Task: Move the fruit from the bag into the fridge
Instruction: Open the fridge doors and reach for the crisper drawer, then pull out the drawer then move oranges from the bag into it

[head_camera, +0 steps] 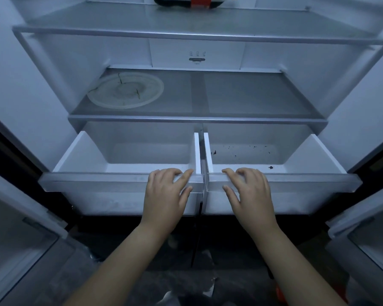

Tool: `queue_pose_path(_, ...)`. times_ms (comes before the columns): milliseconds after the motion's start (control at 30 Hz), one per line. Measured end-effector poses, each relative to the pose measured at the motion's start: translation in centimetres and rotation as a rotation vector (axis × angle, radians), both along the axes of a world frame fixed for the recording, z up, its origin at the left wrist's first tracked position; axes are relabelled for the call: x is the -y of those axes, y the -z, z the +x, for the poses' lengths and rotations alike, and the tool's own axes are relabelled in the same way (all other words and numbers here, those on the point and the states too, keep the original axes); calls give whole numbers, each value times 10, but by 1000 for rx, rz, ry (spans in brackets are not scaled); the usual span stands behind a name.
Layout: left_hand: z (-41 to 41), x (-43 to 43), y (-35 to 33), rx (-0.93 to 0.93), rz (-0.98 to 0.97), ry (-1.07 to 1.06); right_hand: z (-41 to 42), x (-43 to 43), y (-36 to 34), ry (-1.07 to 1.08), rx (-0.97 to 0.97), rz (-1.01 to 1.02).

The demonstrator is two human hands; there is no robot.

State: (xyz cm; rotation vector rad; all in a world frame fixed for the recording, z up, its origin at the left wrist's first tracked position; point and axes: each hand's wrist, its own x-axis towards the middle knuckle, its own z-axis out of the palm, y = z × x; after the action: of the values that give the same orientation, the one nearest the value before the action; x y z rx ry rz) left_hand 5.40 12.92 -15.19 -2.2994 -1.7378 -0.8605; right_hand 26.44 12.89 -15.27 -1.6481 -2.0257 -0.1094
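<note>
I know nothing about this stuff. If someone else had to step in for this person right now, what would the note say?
Left hand grips the front rim of the left drawer. Right hand grips the front rim of the right drawer.
Both drawers are pulled out. No fruit shows in either; the right one has dark specks on its floor.
A plate lies on the shelf above the left drawer, a bottle higher up.
What looks like the bag lies on the floor below, too dim to see inside.
Done: drawers open. Left: all the fruit to move in.
</note>
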Motion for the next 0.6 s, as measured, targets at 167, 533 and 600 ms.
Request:
queue_pose_path(167, 2, 13, 1, -202, -132, -72, 3, 9, 4, -45, 143, -55)
queue_pose_path(533, 43, 73, -2, -226, -362, -388, 32, 16, -2, -289, 193, -144)
queue_pose_path(600, 43, 86, -6, -211, -383, -440, 34, 14, -7, -318, 154, -170)
